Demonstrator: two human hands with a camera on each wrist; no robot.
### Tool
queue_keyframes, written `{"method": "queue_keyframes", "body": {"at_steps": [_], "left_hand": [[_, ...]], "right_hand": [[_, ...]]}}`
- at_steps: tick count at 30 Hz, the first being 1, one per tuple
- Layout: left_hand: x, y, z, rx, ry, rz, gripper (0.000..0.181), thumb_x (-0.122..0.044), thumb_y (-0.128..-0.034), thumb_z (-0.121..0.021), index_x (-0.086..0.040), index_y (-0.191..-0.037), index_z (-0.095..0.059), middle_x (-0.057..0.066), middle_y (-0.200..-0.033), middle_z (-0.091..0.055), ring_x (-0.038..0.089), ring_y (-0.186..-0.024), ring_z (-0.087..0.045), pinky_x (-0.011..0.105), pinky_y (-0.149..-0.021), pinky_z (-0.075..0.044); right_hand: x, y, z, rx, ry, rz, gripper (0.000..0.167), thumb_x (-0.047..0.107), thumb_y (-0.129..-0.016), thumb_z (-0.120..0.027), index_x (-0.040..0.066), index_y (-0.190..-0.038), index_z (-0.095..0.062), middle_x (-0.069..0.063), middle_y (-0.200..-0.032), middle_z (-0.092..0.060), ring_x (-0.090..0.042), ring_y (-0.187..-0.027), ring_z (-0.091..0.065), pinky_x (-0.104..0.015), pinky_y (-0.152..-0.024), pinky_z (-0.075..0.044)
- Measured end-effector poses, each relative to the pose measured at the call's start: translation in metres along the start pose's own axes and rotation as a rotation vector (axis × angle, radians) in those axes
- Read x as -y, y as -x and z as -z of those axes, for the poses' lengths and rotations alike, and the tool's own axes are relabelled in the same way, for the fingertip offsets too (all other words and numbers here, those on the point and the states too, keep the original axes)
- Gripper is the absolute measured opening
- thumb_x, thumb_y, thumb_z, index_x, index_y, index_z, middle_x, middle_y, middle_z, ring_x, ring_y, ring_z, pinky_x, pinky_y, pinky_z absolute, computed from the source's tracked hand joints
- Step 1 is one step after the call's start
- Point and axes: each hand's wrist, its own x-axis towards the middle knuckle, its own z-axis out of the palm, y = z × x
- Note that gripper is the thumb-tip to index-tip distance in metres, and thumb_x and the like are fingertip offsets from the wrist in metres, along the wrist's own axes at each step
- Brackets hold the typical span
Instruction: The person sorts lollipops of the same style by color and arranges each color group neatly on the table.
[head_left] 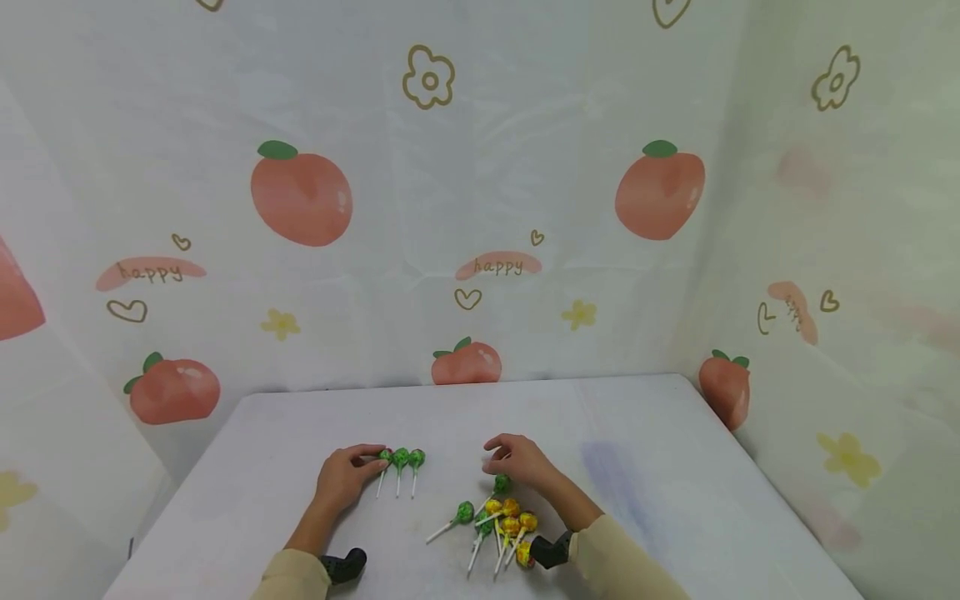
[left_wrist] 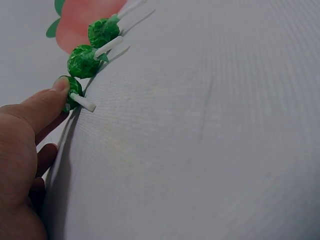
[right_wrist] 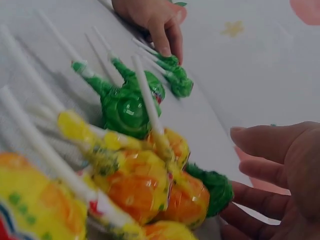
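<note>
Three green-wrapped lollipops stand in a row on the table, sticks toward the person. My left hand (head_left: 347,477) pinches the head of the leftmost green lollipop (left_wrist: 74,93) between thumb and finger. Beside it are the middle green lollipop (left_wrist: 84,61) and the far one (head_left: 417,457). My right hand (head_left: 525,461) hovers at the far side of a mixed pile, its fingers loosely bent and gripping nothing. Closest to its fingers is a green lollipop (right_wrist: 214,190); whether they touch it I cannot tell. Several yellow-orange lollipops (right_wrist: 137,185) lie heaped there.
Another green lollipop (head_left: 465,512) lies at the pile's left edge, and one more (head_left: 483,523) lies among the yellow ones. The white-covered table (head_left: 300,417) meets a fruit-printed cloth backdrop (head_left: 375,317) behind. A black wrist device (head_left: 551,550) sits close to the pile.
</note>
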Motion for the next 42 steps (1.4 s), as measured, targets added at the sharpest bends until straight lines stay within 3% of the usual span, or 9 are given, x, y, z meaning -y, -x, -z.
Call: {"method": "queue_keyframes", "body": {"at_steps": [11, 25, 33, 42], "left_hand": [[-0.003, 0.001, 0.001, 0.002, 0.003, -0.008, 0.028, -0.020, -0.0832, -0.077, -0.013, -0.110, -0.075, 0.000, -0.093, -0.067, 0.018, -0.082, -0.055, 0.038, -0.075, -0.042], [0.001, 0.000, -0.001, -0.001, 0.001, -0.002, 0.028, -0.021, -0.0825, -0.078, -0.014, -0.109, -0.075, 0.000, -0.093, -0.067, 0.019, -0.083, -0.054, 0.039, -0.075, -0.042], [-0.001, 0.000, 0.000, -0.006, 0.006, -0.002, 0.028, -0.022, -0.0828, -0.078, -0.014, -0.109, -0.075, 0.000, -0.092, -0.066, 0.019, -0.082, -0.054, 0.038, -0.074, -0.042], [-0.003, 0.002, 0.002, -0.001, -0.001, 0.005, 0.028, -0.021, -0.0830, -0.078, -0.012, -0.109, -0.075, 0.001, -0.092, -0.066, 0.019, -0.081, -0.054, 0.039, -0.074, -0.042]], "right_hand": [[-0.014, 0.007, 0.002, -0.004, 0.019, -0.079, 0.030, 0.024, -0.083, -0.078, 0.011, -0.108, -0.068, -0.002, -0.084, -0.058, -0.021, -0.075, -0.052, -0.033, -0.066, -0.045], [-0.024, 0.011, 0.004, 0.031, 0.004, -0.040, 0.029, 0.027, -0.083, -0.078, 0.012, -0.107, -0.069, -0.001, -0.079, -0.057, -0.019, -0.071, -0.050, -0.031, -0.063, -0.042], [-0.030, 0.015, 0.003, 0.044, 0.045, 0.048, 0.025, 0.024, -0.084, -0.078, 0.013, -0.103, -0.068, 0.001, -0.076, -0.055, -0.016, -0.068, -0.049, -0.028, -0.061, -0.041], [-0.028, 0.018, 0.000, 0.047, 0.076, 0.017, 0.022, 0.025, -0.083, -0.078, 0.016, -0.101, -0.069, 0.001, -0.077, -0.055, -0.017, -0.071, -0.049, -0.027, -0.061, -0.040]]}}
